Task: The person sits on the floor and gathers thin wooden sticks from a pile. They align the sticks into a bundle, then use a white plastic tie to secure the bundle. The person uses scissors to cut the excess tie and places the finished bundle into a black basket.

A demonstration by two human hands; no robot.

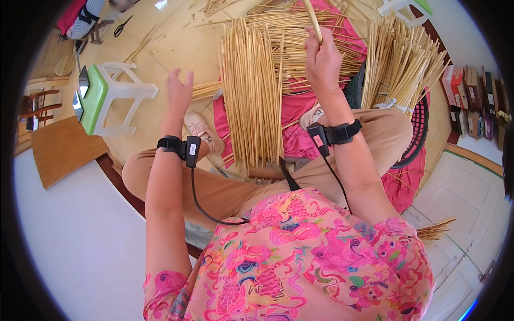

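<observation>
My right hand (pixel 324 63) is closed around a single thick, pale straw-coloured stalk (pixel 312 20) that points up and away past the upper edge. In my left hand (pixel 179 88) there is nothing; its fingers are apart, over the floor to the left of the stalks. Between my hands lies a flat row of long dry stalks (pixel 251 96), side by side and pointing away from me. Behind it more stalks (pixel 305 53) lie crosswise on a pink cloth (pixel 292 107).
A thick bundle of stalks (pixel 399 59) leans in a dark mesh basket (pixel 421 131) at my right. A green-topped white stool (pixel 115 99) stands at the left. Scissors (pixel 122 26) lie on the tiled floor at the far left. Folders (pixel 471 88) line the right wall.
</observation>
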